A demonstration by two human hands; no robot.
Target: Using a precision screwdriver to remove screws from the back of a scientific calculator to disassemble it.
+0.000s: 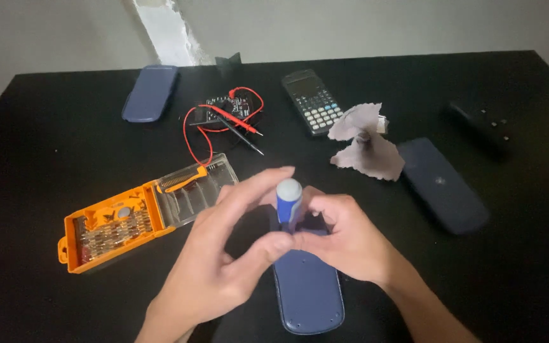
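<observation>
Blue-handled screwdriver [288, 202] is held upright between both hands, its grey cap on top and its tip hidden behind the fingers. Left hand [223, 254] is curled around the handle, thumb and forefinger arched over the cap. Right hand [344, 238] is pinched narrow at the lower shaft. Directly beneath the hands a blue calculator back [306, 286] is lying face down on the black table [33, 127]. To the left of the left hand an orange bit case [128, 222] is open. Beyond the right hand a grey cloth [366, 146] and a dark cover [443, 184] are seen. Risk, as judged: the tip may slip and scratch the shell, since the contact point is hidden.
</observation>
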